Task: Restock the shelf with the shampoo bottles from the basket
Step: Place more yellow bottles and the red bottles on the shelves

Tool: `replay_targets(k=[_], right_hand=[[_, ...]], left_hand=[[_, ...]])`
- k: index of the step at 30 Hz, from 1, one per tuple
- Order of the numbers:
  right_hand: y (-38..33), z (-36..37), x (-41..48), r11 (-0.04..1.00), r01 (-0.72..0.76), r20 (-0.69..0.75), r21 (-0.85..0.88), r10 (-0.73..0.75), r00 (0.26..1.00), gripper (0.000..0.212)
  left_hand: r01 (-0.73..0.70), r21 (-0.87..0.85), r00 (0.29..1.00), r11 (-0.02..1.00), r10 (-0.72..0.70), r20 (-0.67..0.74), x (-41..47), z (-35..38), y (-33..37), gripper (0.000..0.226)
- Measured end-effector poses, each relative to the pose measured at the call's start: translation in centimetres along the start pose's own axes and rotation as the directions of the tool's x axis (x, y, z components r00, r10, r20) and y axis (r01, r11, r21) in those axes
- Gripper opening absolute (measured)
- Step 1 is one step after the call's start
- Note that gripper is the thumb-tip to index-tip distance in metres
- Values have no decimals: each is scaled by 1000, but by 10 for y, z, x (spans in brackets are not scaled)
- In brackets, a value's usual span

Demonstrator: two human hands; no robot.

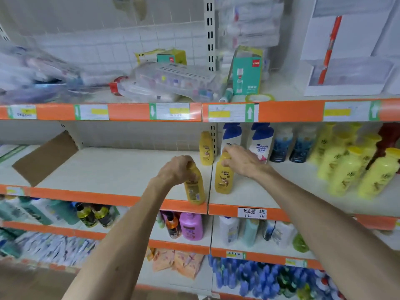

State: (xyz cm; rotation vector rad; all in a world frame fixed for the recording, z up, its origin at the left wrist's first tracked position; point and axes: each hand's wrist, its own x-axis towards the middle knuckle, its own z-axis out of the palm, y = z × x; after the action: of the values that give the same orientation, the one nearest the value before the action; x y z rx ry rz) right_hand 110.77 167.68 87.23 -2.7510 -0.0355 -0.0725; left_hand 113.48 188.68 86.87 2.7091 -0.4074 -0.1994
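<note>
Both arms reached forward. The left hand (pixel 176 168) and right hand (pixel 240 161) each curled fingers round an upright yellow shampoo bottle's cap: the left bottle (pixel 194 188), the right bottle (pixel 224 177).

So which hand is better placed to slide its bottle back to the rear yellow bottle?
Probably the left hand: the left bottle stands directly before the rear bottle, bare shelf between. The right hand holds the right bottle across the shelf seam.
</note>
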Motion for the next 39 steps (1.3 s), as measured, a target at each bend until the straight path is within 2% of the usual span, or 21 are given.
replay_targets(k=[3, 11, 20, 24, 26, 29, 32, 36, 39], right_hand=[[-2, 9, 27, 999, 11, 6, 34, -11, 1000, 30], [-14, 29, 84, 1000, -1, 63, -15, 1, 998, 29], [-23, 42, 112, 998, 46, 85, -39, -43, 995, 26], [-20, 39, 113, 998, 38, 91, -40, -34, 995, 32], [-18, 38, 112, 999, 37, 96, -32, -34, 995, 33], [-16, 36, 108, 997, 68, 103, -47, -63, 993, 33], [-17, 39, 107, 996, 76, 105, -47, -71, 992, 36], [-18, 41, 109, 997, 69, 87, -40, -66, 994, 36], [-21, 40, 108, 997, 58, 56, -42, -56, 997, 32]], left_hand=[[13, -11, 1000, 1000, -13, 18, 23, 2, -9, 43], [-16, -50, 997, 999, 20, 74, 68, 5, -28, 40], [-68, -143, 979, 987, 94, 180, 77, 6, -28, 38], [-25, -132, 970, 991, 56, 235, 73, 3, -24, 41], [49, -105, 967, 993, -20, 256, 69, 5, -18, 53], [201, -109, 974, 974, -186, 128, 64, 10, -8, 71], [275, -28, 961, 961, -274, 38, 62, 14, -3, 61], [217, -10, 976, 976, -217, -21, 53, 13, 2, 44], [57, -31, 998, 998, -58, -22, 48, 8, 3, 31]])
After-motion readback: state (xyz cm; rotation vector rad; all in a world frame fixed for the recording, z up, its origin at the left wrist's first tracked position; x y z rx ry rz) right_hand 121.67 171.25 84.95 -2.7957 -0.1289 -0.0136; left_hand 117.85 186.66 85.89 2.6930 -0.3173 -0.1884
